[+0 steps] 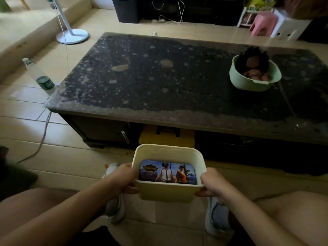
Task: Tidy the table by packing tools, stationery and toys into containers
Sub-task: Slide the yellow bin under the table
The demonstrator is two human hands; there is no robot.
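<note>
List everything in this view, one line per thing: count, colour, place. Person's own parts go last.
table: 1, dark speckled top, middle of the room
green bowl: 1, pale green, on the table's right side
doll: 1, black hair, brown body, inside the green bowl
cream box: 1, cream, held off the floor in front of the table
printed tin: 1, blue with game figures, flat inside the cream box
yellow toolbox: 1, yellow with a black handle, under the table
bottle: 1, clear with a green label, floor at the table's left corner
fan stand: 1, white, floor at far left
pink stool: 1, pink, far right
shoes: 2, pale grey, on the floor below the box
left hand: 1, grips the box's left side
right hand: 1, grips the box's right side
</note>
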